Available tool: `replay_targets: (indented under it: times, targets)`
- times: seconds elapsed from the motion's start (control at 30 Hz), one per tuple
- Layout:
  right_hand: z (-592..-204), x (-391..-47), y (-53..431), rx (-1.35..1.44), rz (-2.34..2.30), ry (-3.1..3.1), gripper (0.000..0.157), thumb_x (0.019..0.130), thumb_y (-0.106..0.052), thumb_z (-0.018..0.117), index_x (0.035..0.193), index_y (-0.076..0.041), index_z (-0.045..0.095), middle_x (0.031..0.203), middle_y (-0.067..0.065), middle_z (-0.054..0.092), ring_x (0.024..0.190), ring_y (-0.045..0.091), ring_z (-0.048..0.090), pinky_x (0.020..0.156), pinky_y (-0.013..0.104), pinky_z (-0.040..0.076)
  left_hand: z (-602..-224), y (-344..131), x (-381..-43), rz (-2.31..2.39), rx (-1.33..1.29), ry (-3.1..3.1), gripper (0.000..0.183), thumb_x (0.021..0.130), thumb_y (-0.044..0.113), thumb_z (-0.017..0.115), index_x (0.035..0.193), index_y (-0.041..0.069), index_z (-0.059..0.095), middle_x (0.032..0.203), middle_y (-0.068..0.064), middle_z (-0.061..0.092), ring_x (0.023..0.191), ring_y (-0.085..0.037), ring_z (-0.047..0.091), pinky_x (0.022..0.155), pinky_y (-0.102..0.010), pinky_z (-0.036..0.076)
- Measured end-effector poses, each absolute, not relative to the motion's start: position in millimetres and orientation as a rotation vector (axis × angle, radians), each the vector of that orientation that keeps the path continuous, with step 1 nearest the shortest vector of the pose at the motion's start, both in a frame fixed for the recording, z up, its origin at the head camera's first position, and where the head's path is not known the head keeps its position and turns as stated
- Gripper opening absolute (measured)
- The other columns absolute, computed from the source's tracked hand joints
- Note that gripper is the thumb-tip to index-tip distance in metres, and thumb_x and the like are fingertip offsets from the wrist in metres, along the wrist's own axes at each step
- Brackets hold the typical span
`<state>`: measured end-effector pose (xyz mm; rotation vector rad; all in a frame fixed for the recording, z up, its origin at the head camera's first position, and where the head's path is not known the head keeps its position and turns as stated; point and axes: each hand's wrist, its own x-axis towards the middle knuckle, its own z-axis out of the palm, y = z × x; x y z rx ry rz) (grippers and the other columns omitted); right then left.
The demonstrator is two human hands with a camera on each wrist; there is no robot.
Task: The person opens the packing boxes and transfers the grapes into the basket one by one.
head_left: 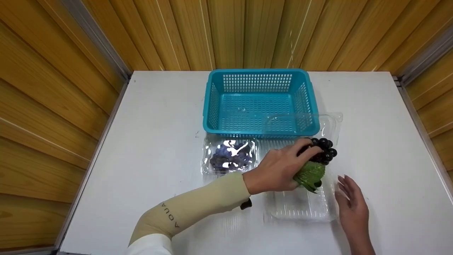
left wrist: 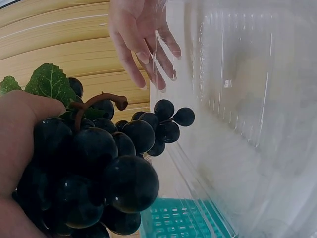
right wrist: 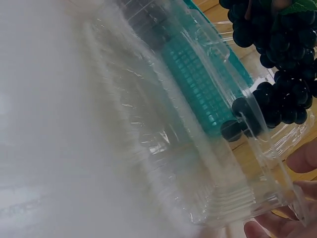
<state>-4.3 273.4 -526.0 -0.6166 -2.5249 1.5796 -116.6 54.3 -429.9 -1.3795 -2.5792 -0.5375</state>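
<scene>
My left hand (head_left: 279,168) grips a bunch of black grapes (head_left: 327,151) with green leaves (head_left: 311,174) and a brown stem. It holds the bunch over a large clear plastic container (head_left: 300,209). In the left wrist view the shiny grapes (left wrist: 131,183) fill the lower left, with small ones sticking out toward the container wall. Beside the container's right edge is my right hand (head_left: 354,205), its fingers loosely bent and gripping nothing. The right wrist view has its thumb (right wrist: 303,157) and fingertips close around the container's clear rim (right wrist: 257,116).
A turquoise mesh basket (head_left: 208,106) stands at the back, overlapped by the container's far end. Left of the container sits a small clear box (head_left: 254,156) with dark purplish contents. A slatted wood-look wall (head_left: 226,35) borders the white table (head_left: 159,134).
</scene>
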Motion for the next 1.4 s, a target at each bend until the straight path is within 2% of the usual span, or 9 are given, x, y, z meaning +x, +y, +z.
replay_targets:
  times: [0.17, 0.4, 0.5, 0.67, 0.97, 1.4]
  targets:
    - [-522, -4, 276, -0.608, 1.564, -2.564, 0.053, 0.102, -0.026, 0.046, 0.152, -0.02, 0.028, 0.149, 0.005, 0.045, 0.125, -0.008, 0.042, 0.092, 0.002, 0.035, -429, 53, -117, -0.525, -1.372, -2.589, 0.084, 0.073, 0.036, 0.077, 0.144, 0.024, 0.034, 0.144, -0.002, 0.039, 0.106, -0.012, 0.062, 0.05, -0.013, 0.042]
    - [-512, -4, 280, -0.615, 1.545, -2.578, 0.054, 0.102, -0.025, 0.047, 0.152, -0.019, 0.029, 0.15, 0.006, 0.045, 0.125, -0.009, 0.042, 0.091, 0.002, 0.036, -427, 52, -119, -0.54, -1.372, -2.577, 0.082, 0.073, 0.035, 0.077, 0.143, 0.024, 0.035, 0.143, -0.002, 0.04, 0.104, -0.011, 0.062, 0.053, -0.014, 0.046]
    - [-507, -5, 281, -0.625, 1.53, -2.579, 0.054, 0.101, -0.026, 0.048, 0.151, -0.021, 0.029, 0.15, 0.002, 0.045, 0.125, -0.01, 0.042, 0.09, 0.002, 0.035, -427, 52, -120, -0.551, -1.374, -2.569, 0.081, 0.074, 0.034, 0.076, 0.142, 0.023, 0.035, 0.143, -0.001, 0.04, 0.104, -0.011, 0.062, 0.054, -0.014, 0.047]
    - [-499, -6, 279, -0.582, 1.53, -2.51, 0.051, 0.1, -0.02, 0.05, 0.149, -0.022, 0.035, 0.147, -0.001, 0.048, 0.123, -0.01, 0.044, 0.091, 0.004, 0.036, -425, 51, -119, -0.541, -1.36, -2.577, 0.082, 0.074, 0.037, 0.076, 0.143, 0.023, 0.035, 0.144, -0.002, 0.04, 0.104, -0.012, 0.062, 0.054, -0.017, 0.048]
    - [-489, -12, 274, -0.515, 1.536, -2.474, 0.049, 0.1, -0.017, 0.051, 0.147, -0.021, 0.037, 0.145, 0.0, 0.05, 0.124, -0.006, 0.046, 0.092, 0.006, 0.038, -419, 48, -117, -0.541, -1.335, -2.589, 0.083, 0.073, 0.034, 0.077, 0.143, 0.022, 0.034, 0.145, -0.003, 0.038, 0.099, -0.011, 0.062, 0.05, -0.014, 0.041]
    - [-478, -18, 267, -0.376, 1.566, -2.42, 0.048, 0.099, -0.009, 0.05, 0.146, -0.016, 0.041, 0.143, 0.002, 0.052, 0.125, -0.003, 0.048, 0.091, 0.007, 0.042, -408, 44, -119, -0.618, -1.319, -2.543, 0.081, 0.073, 0.031, 0.076, 0.142, 0.021, 0.035, 0.144, -0.004, 0.039, 0.107, -0.014, 0.062, 0.055, -0.014, 0.047]
